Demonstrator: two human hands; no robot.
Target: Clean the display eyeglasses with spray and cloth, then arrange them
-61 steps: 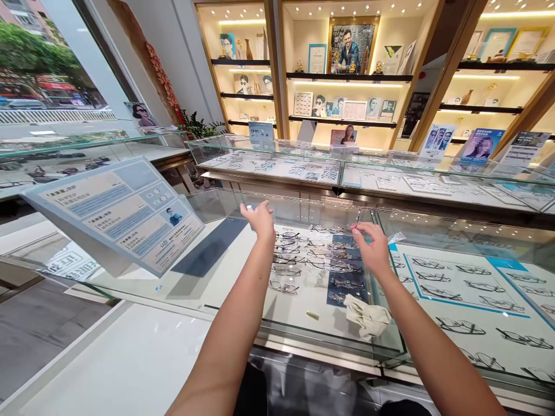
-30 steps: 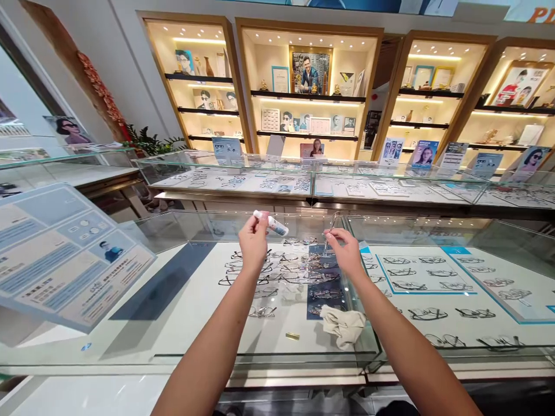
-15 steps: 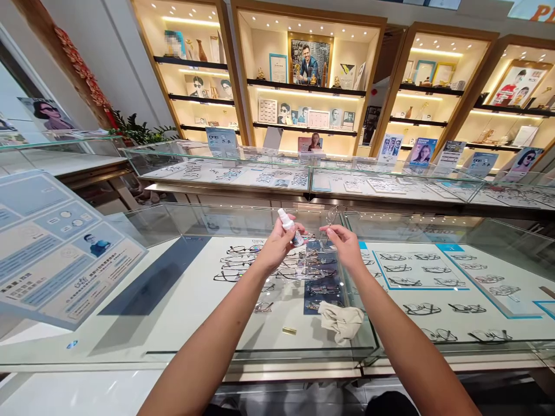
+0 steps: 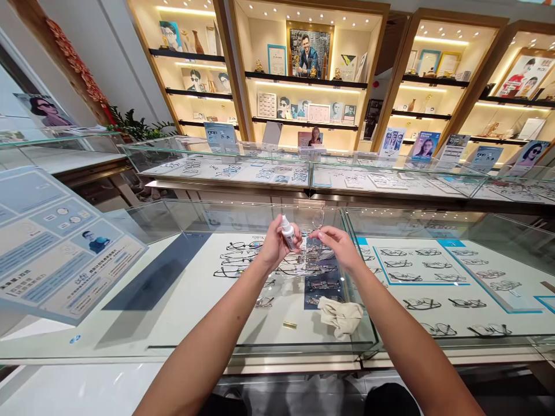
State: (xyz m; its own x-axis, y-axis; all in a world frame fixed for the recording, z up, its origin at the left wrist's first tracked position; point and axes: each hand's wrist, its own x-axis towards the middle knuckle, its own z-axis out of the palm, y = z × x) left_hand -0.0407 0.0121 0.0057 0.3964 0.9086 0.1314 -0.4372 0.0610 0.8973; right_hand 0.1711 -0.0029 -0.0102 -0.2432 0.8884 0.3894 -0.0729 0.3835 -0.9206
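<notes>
In my left hand (image 4: 277, 244) is a small white spray bottle (image 4: 288, 232), nozzle pointing up, the fingers wrapped round its body. My right hand (image 4: 340, 245), just to the right, pinches a thin-framed pair of glasses (image 4: 318, 218) between thumb and fingers. One clear round lens stands above the fingertips; the rest of the frame is hard to make out against the case. Both hands are above the glass display case. A crumpled cream cloth (image 4: 341, 316) lies on the glass top, nearer to me than the right hand.
Rows of eyeglasses (image 4: 236, 270) lie inside the case under the glass, with more frames (image 4: 422, 303) in the right case. A small gold bar-shaped piece (image 4: 289, 325) is near the front. A printed blue sign (image 4: 65, 242) stands at left. Another display counter (image 4: 260, 188) runs behind.
The glasses in my right hand have moved left, closer to the spray bottle. The bottle has turned more upright in my left hand. The cloth stays where it was.
</notes>
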